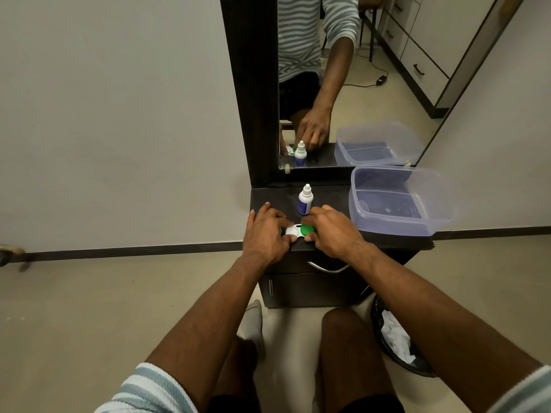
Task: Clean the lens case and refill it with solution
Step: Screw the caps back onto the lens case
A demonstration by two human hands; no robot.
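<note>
On the front edge of the dark desk [328,192], below a tall mirror [372,84], lies the lens case [293,231], with a white cap on its left well and a green cap [307,230] on its right. The left hand [265,234] rests over the white end, its fingers curled down around that side, the thumb tucked at the case's near edge. The right hand [334,231] covers the green cap, its fingers bent round it and the thumb at the front, gripping it. Just behind the case, between the two hands, stands the solution bottle [305,199], upright, white with a pointed white cap and a blue label; the print on the label is too small to read. To the right on the desk sits a clear plastic tub [372,217], translucent bluish, overhanging the desk's right side; its contents cannot be made out. Beneath the desk top, a drawer shows a curved metal handle [328,268]. On the floor to the right stands a dark wastebasket [378,326] holding crumpled white paper.
</note>
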